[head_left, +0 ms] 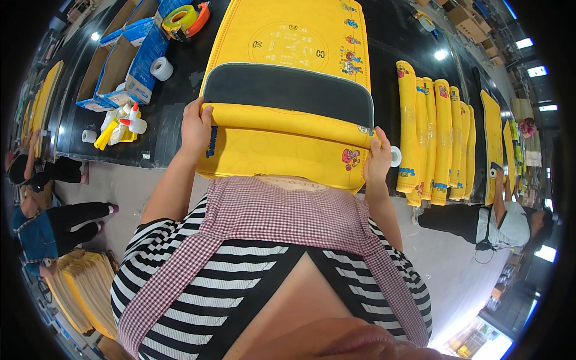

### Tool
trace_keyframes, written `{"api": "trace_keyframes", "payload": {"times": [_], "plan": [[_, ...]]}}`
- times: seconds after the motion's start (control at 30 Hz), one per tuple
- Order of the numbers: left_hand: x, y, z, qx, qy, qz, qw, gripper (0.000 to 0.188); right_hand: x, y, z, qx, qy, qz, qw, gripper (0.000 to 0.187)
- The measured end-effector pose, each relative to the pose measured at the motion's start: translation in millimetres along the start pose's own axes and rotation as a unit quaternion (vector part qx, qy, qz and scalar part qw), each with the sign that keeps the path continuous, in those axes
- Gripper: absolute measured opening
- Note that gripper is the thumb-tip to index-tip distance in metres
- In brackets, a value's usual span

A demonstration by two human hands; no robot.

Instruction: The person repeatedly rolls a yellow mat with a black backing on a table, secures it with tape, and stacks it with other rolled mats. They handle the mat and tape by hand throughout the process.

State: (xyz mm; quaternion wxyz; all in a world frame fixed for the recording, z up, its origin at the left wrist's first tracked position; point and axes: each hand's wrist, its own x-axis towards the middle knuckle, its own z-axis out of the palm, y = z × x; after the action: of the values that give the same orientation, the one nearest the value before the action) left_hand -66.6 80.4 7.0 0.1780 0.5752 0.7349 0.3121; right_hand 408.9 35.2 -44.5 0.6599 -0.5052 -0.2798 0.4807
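The yellow mat (pixel 282 90) lies on the dark surface (pixel 192 60) with its near end rolled over, the black backing (pixel 288 93) showing, so the roll looks just begun: one turn is made and most of the mat lies flat beyond it. Rolled mats (pixel 435 135) lined up to the right suggest what a finished one looks like. The left hand (pixel 196 127) is closed on the left end of the roll, fingers wrapped over its edge; the right hand (pixel 378 157) is closed on the right end likewise. The mat thus sits between both grips, its near edge hanging off the surface toward the body. A tape dispenser (pixel 186 18) and boxes (pixel 120 66) lie far left.
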Motion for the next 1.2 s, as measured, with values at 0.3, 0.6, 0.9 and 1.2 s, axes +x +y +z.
{"api": "trace_keyframes", "payload": {"times": [0.3, 0.6, 0.9, 1.2], "plan": [[20, 7, 2, 0.078, -0.045, -0.015, 0.996, 0.043, 20, -13, 3, -0.471, 0.016, -0.173, 0.865, 0.018], [65, 21, 36, 0.302, 0.120, 0.175, 0.929, 0.021, -4, 0, 130, -0.692, -0.187, -0.348, 0.604, 0.061], [33, 112, 91, 0.202, -0.124, 0.350, 0.906, 0.079, 77, -7, 154, -0.684, -0.227, -0.304, 0.623, 0.053], [62, 110, 100, 0.234, -0.150, 0.346, 0.896, 0.070, 52, -50, 161, -0.725, -0.255, -0.248, 0.589, 0.061]]}}
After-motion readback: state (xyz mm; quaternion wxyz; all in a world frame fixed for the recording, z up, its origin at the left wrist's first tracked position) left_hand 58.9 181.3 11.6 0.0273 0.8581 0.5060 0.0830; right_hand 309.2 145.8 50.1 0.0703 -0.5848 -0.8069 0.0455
